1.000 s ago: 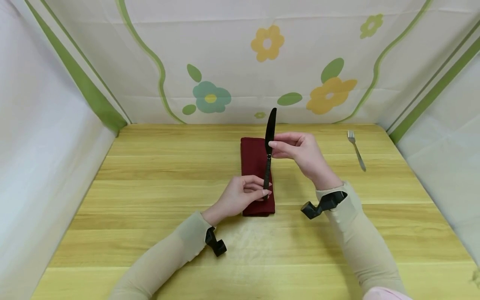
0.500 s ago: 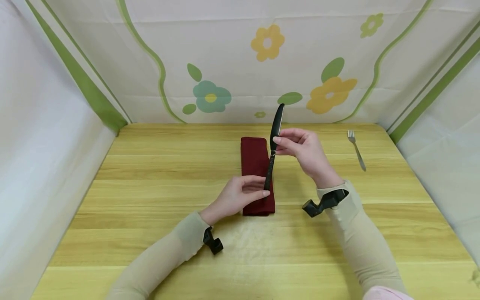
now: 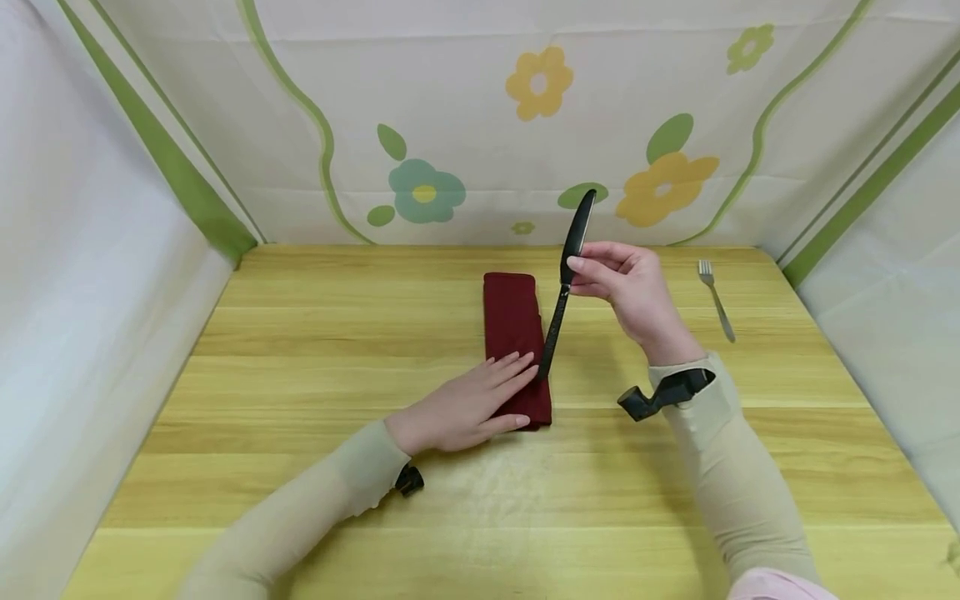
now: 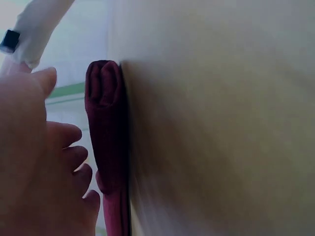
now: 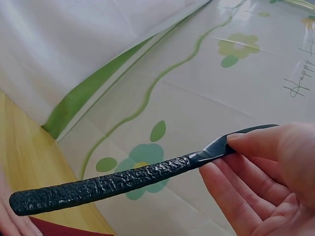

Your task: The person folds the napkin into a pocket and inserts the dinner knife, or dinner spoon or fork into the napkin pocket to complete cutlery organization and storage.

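Observation:
A black table knife (image 3: pixel 555 325) with a textured handle is held up in the air, tilted, its blade tip pointing up and away. My right hand (image 3: pixel 630 287) pinches it by the blade near the handle, between thumb and fingers; the right wrist view shows the bare handle (image 5: pixel 103 184). Below lies a folded dark red cloth napkin (image 3: pixel 512 312) on the table. My left hand (image 3: pixel 468 404) is spread flat over the near part of that napkin, fingers straight. From the left wrist view, a small gap seems to part its fingers from the napkin (image 4: pixel 106 132).
On the wooden table (image 3: pixel 337 333), a silver fork (image 3: pixel 716 300) lies at the far right. White cloth walls with green trim and printed flowers (image 3: pixel 426 192) stand behind and at both sides.
My left hand has let go of the knife's handle and flattened over the napkin. My right hand has carried the knife up and to the right, tilting it more. Napkin and fork stay put.

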The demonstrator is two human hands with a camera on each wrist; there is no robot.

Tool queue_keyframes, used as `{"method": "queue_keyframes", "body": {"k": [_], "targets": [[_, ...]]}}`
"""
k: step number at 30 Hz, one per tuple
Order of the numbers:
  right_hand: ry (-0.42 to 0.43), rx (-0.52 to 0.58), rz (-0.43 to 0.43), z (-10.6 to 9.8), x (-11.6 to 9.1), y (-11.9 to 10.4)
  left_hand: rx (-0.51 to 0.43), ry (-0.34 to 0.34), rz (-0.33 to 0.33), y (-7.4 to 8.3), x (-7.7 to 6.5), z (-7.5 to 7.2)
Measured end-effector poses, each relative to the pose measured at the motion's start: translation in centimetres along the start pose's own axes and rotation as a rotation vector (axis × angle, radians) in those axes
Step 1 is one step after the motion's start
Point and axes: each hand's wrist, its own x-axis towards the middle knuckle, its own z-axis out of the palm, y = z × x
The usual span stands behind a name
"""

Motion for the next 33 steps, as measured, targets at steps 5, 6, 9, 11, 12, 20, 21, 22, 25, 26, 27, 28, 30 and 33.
{"method": "queue_keyframes", "body": {"k": [5,6,9,11,12,20,21,22,25,26,27,28,30,33], "targets": [[0.000,0.018,0.012,-0.1,0.3,0.2,0.180,-0.099,-0.016,0.5,0.2,0.3],[0.001,0.021,0.016,-0.1,0.4,0.3,0.207,-0.116,-0.025,0.6,0.2,0.3],[-0.002,0.034,0.032,-0.1,1.0,0.8,0.262,-0.141,-0.043,0.7,0.4,0.5],[-0.008,0.051,0.049,0.0,1.6,1.3,0.280,-0.142,-0.046,0.6,0.5,0.8],[-0.008,0.058,0.058,0.0,1.9,1.6,0.287,-0.139,-0.044,0.5,0.5,0.9],[0.002,0.073,0.145,0.6,5.1,5.2,0.307,-0.156,-0.040,0.8,0.8,1.2],[0.002,0.072,0.158,0.7,5.4,5.6,0.299,-0.161,-0.044,0.9,0.8,1.2],[0.000,0.069,0.171,0.8,5.7,6.1,0.292,-0.165,-0.045,1.0,0.8,1.1],[-0.003,0.047,0.196,1.0,6.4,7.3,0.272,-0.171,-0.048,1.2,0.9,1.0],[-0.004,0.038,0.203,1.1,6.6,7.7,0.269,-0.171,-0.049,1.3,0.9,1.0],[-0.009,0.033,0.212,1.2,6.7,7.9,0.265,-0.171,-0.050,1.3,0.9,1.0],[-0.016,0.024,0.220,1.3,6.8,8.2,0.264,-0.171,-0.052,1.3,0.9,1.0],[-0.031,0.015,0.237,1.4,7.0,8.5,0.260,-0.173,-0.057,1.3,0.8,1.0],[-0.050,0.009,0.263,1.6,7.1,9.0,0.250,-0.178,-0.066,1.2,0.8,1.0]]}}
